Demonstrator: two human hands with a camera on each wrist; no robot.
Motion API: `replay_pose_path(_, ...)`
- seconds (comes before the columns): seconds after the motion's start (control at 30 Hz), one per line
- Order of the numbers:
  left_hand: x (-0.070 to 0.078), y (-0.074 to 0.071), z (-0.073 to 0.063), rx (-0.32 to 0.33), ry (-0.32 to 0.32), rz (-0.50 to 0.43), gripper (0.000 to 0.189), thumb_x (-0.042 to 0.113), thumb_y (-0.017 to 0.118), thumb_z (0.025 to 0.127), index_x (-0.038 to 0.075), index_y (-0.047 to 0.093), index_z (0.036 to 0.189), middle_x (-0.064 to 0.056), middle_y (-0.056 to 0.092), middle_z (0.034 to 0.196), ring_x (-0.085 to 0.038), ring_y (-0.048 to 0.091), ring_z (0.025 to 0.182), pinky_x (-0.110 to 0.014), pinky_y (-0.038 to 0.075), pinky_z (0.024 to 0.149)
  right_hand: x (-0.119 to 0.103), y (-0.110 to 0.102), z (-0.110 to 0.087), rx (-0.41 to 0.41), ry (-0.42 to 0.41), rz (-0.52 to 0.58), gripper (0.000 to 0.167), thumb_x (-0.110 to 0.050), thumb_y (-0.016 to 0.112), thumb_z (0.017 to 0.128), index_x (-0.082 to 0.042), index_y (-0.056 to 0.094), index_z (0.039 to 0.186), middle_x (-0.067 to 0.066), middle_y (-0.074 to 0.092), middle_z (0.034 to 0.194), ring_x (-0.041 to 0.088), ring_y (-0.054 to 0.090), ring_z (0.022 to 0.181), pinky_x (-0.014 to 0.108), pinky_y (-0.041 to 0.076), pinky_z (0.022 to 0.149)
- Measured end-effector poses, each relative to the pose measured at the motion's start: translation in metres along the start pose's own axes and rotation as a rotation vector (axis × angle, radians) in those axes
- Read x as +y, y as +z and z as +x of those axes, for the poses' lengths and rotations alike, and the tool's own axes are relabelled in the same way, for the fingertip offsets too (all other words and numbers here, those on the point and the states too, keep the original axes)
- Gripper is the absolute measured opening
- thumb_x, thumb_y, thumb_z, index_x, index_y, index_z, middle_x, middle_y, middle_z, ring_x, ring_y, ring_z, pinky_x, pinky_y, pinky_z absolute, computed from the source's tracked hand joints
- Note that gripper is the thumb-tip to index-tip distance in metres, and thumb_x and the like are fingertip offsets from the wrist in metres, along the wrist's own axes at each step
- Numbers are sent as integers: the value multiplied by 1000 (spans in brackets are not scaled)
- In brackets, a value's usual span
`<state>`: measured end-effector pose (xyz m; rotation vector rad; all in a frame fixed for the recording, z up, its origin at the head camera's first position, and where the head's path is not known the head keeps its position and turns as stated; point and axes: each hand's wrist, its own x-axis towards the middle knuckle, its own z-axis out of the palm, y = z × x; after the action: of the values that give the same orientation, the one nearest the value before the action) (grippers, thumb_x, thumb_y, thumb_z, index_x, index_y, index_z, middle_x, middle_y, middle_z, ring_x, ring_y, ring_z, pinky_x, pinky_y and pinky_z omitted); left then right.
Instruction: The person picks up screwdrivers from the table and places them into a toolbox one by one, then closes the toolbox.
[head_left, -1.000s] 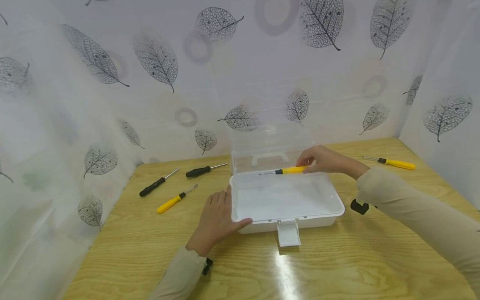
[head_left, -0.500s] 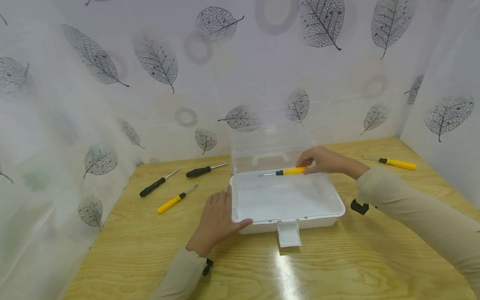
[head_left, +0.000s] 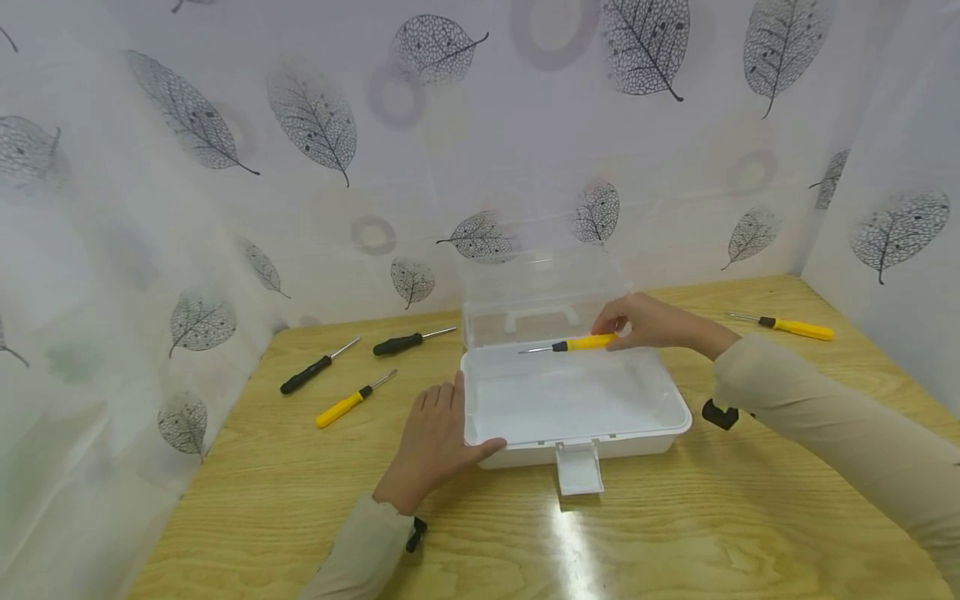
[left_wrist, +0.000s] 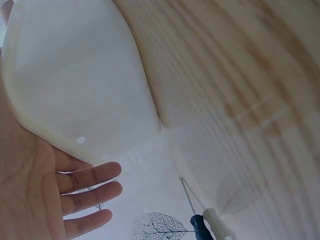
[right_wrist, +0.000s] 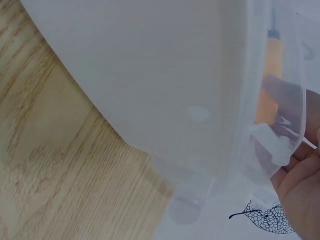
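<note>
A white plastic toolbox stands on the table with its clear lid tipped up at the back. My left hand rests along the box's left side, thumb over the front corner and fingers fairly straight; the left wrist view shows the palm against the white wall. Above the box's back edge, my right hand pinches a screwdriver by its yellow handle, the shaft pointing left. Through the clear plastic in the right wrist view, the yellow handle shows between the fingers.
Left of the box lie two black screwdrivers and a yellow screwdriver. Another yellow screwdriver lies at the far right. The front latch hangs down. A leaf-patterned curtain surrounds the table's back and sides.
</note>
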<state>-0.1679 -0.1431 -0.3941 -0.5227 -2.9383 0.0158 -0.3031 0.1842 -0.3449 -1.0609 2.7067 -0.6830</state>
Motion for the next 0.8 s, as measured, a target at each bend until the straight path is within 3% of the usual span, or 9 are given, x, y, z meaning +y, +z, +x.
replay_pose_path(0.4,0,0,0,8,-1,13,110,77,51,74,-7,31,142,-18,56,121,-31,53,114,-42,42,101,3,-6,-5,83,-28,66,23,-9,73,80,-1,68,101,14,69,100,23,66,89,36,55,82)
replay_pose_path(0.8,1,0,0,-9,-12,-19,111,77,50,74,-6,28,144,-19,55,124,-32,52,117,-44,41,103,0,-23,-23,170,-22,24,23,-13,70,84,-5,68,105,10,69,102,24,66,91,39,55,84)
